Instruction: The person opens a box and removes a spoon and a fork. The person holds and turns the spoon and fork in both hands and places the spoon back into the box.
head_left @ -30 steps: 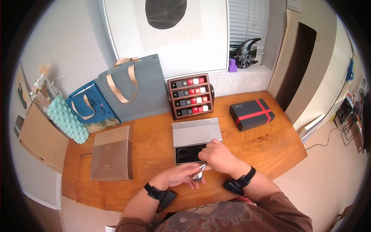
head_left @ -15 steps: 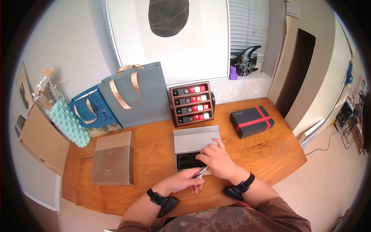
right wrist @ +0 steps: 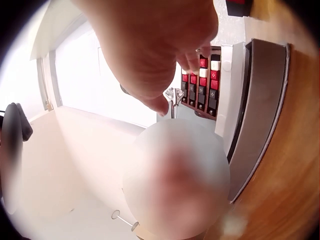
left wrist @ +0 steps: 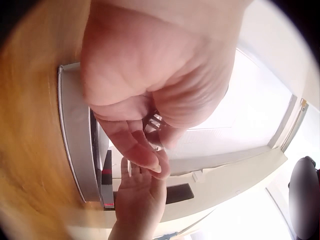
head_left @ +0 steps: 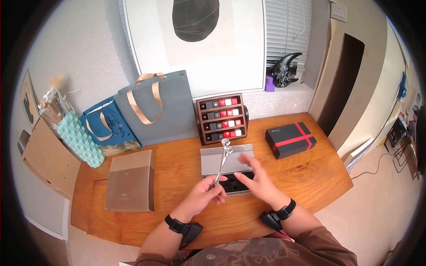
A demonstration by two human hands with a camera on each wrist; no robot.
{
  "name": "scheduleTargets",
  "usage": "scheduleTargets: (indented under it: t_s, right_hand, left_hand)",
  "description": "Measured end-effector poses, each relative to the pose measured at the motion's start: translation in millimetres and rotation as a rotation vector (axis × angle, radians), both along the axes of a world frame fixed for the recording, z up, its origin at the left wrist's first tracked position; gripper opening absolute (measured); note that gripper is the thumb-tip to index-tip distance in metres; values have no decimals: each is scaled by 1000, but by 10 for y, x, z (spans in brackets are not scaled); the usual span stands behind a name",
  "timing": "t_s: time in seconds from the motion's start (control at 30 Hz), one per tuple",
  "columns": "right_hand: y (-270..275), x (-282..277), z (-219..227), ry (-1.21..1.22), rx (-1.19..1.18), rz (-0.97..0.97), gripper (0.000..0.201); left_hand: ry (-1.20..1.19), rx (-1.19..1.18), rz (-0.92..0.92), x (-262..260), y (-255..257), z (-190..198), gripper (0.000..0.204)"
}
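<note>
My left hand (head_left: 203, 197) grips the lower end of a slim, shiny silver tool (head_left: 220, 166) with a forked, knobbed head. The tool points up and away, overlapping the raised lid of a grey box in the head view. That knobbed tool head (right wrist: 173, 95) also shows in the right wrist view. My right hand (head_left: 264, 184) hovers over the box's right side, fingers spread, holding nothing. Beneath the hands lies the open grey box (head_left: 211, 166), its black insert (head_left: 239, 182) showing rounded hollows. In the left wrist view, the fingers of my left hand (left wrist: 150, 70) hide most of the tool.
A wooden rack (head_left: 221, 119) of red, white and black cubes stands behind the box. To the right lies a black box with red ribbon (head_left: 290, 141); to the left, a brown box (head_left: 130, 181). A grey paper bag (head_left: 164, 111) and a blue bag (head_left: 111, 128) stand at the back left.
The silver tool has swung from low between both hands to pointing upward in my left hand. My right hand has moved slightly right, away from the tool, and its fingers have spread.
</note>
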State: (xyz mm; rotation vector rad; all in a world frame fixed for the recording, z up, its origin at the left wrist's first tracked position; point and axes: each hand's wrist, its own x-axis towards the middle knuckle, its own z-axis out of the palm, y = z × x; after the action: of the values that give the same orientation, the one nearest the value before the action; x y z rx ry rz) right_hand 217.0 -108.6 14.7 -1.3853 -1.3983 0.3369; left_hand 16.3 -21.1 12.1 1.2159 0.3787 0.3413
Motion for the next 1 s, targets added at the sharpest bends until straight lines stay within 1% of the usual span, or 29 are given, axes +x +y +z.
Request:
scheduleTargets:
  t_s: [0.03, 0.07, 0.13, 0.17, 0.23, 0.27, 0.33, 0.37, 0.43, 0.57, 0.6, 0.63, 0.67, 0.73, 0.77, 0.83, 0.9, 0.97, 1.0]
  right_hand:
    - [17, 7, -38, 72, -68, 112, 49]
    - [30, -5, -59, 73, -67, 113, 49]
    - [80, -81, -62, 334, -147, 246, 38]
    - [112, -104, -51, 333, -144, 249, 38]
    - [178, -124, -8, 397, -123, 298, 32]
    - [188, -111, 35, 397, -122, 299, 32]
    - [197, -78, 141, 635, -299, 378, 29]
    - [205, -88, 162, 634, -296, 377, 29]
    - [230, -125, 184, 800, -249, 348, 26]
    - [328, -35, -94, 776, -229, 326, 26]
    - [362, -27, -207, 757, -189, 279, 27]
    - [371, -37, -232, 739, -150, 231, 28]
    - [350, -23, -250, 744, -157, 227, 28]
    - [315, 29, -221, 686, -97, 213, 28]
    - [309, 67, -221, 685, -99, 213, 28]
    - [284, 128, -240, 644, -159, 186, 28]
    - [286, 104, -254, 682, -145, 224, 28]
    - [258, 61, -249, 616, -173, 254, 23]
    - [253, 36, -254, 616, -174, 254, 23]
  left_hand:
    - [2, 34, 50, 19, -2, 8, 35]
    - [3, 36, 51, 41, -7, 22, 35]
    - [33, 125, 71, 98, -16, 64, 30]
    - [32, 128, 73, 136, -19, 92, 30]
    - [81, 242, -4, 223, -28, 152, 29]
    - [82, 244, -3, 270, -35, 166, 29]
    - [59, 255, -36, 385, -24, 172, 31]
    - [59, 258, -38, 441, -13, 165, 31]
    - [-8, 244, 11, 540, 21, 115, 34]
    - [-42, 231, 68, 613, 64, -134, 34]
    - [-9, 273, 69, 607, 78, -191, 31]
    - [26, 314, 69, 600, 85, -222, 28]
    - [30, 306, 67, 579, 89, -247, 28]
    - [-33, 358, 199, 537, 121, -257, 22]
    - [-33, 355, 200, 538, 119, -248, 22]
    - [-96, 209, 385, 534, 103, -236, 19]
    - [-120, 200, 421, 549, 124, -260, 17]
    - [-126, 119, 464, 554, 133, -258, 17]
    - [-126, 118, 465, 548, 134, -257, 17]
